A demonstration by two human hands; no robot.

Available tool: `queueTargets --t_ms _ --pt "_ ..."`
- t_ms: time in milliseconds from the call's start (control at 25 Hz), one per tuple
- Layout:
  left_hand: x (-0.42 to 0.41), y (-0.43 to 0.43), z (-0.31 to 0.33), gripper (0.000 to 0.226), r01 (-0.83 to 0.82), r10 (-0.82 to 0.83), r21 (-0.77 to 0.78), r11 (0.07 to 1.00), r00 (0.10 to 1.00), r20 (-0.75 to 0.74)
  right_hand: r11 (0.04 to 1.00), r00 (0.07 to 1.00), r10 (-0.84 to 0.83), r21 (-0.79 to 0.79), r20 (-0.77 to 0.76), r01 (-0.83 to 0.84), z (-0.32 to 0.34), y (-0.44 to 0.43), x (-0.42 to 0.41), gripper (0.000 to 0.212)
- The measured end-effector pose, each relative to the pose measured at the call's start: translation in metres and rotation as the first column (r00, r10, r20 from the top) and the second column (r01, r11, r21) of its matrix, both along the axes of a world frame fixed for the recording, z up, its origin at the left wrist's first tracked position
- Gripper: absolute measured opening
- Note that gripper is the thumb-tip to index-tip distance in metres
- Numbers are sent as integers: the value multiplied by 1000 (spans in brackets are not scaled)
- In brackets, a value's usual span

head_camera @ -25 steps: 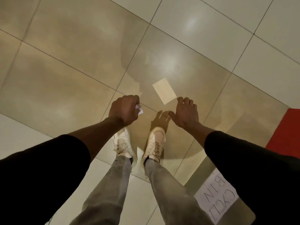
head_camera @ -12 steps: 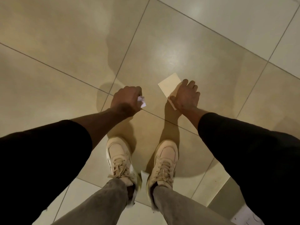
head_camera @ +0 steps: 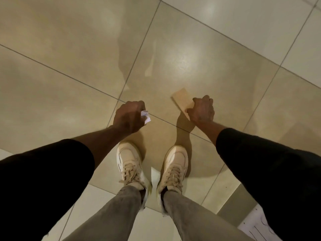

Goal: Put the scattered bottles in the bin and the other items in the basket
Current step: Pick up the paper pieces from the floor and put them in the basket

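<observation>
right hand (head_camera: 201, 110) now closed around the near edge of the tan card (head_camera: 181, 98), earlier open above it, card partly covered

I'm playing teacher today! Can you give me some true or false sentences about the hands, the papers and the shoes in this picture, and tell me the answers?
1. The left hand is closed around a small white scrap of paper. True.
2. The right hand is far away from the tan card. False: its fingers are on the near end of the card, closing on it.
3. The card is on the tiled floor. True.
4. The person wears black boots. False: they wear cream lace-up sneakers.
5. A bottle lies between the two feet. False: no bottle is in view.
</observation>
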State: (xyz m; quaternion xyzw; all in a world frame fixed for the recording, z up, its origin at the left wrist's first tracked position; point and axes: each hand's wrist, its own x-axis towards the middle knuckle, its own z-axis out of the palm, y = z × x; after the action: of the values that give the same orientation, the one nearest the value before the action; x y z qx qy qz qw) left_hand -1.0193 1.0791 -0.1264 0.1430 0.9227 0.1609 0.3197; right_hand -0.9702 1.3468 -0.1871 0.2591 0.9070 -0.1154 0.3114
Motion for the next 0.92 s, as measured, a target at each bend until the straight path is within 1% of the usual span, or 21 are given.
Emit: queueTargets --t_ms 40,80,160,240,280,360,440,480,600,720,800,880,920 --pt "1 1 23 20 -33 33 -6 999 998 44 1000 1000 17 -23 -16 -17 27 -1 12 37" --pt "0 4 27 18 -65 64 1 998 995 81 999 999 39 -30 -26 -39 36 -5 26 33" --pt "-1 12 78 18 -114 110 31 993 987 115 995 993 92 -34 -77 -95 95 -8 54 29" --pt "3 23 135 18 -107 103 37 994 989 103 989 985 125 -63 -116 -133 162 -10 82 25" --pt "7 27 139 15 -105 102 29 994 991 90 982 979 159 -77 -127 -170 169 -13 96 23" --pt "13 37 193 12 -77 74 41 996 995 62 978 975 175 -88 -140 -188 231 -10 113 22" --pt "23 45 249 10 -34 31 58 998 998 46 982 979 146 -101 -145 -162 296 -10 128 23" --pt "26 45 253 9 -58 56 50 997 998 41 976 974 163 -118 -157 -182 302 -12 130 23" --pt "41 50 327 10 -3 -2 66 998 998 66 982 983 93 -147 -160 -117 388 -10 150 21" --pt "58 57 410 17 104 -108 63 993 993 50 993 980 3 -111 -200 -25 478 -11 178 21" --pt "60 50 426 23 99 -100 52 994 994 30 992 977 -43 -121 -210 17 499 -18 180 21" --pt "62 57 463 26 137 -136 77 988 991 -15 989 964 -117 -115 -237 91 539 -19 190 20" --pt "61 63 480 25 156 -152 91 984 987 -45 988 957 -130 -118 -260 102 555 -21 196 19"
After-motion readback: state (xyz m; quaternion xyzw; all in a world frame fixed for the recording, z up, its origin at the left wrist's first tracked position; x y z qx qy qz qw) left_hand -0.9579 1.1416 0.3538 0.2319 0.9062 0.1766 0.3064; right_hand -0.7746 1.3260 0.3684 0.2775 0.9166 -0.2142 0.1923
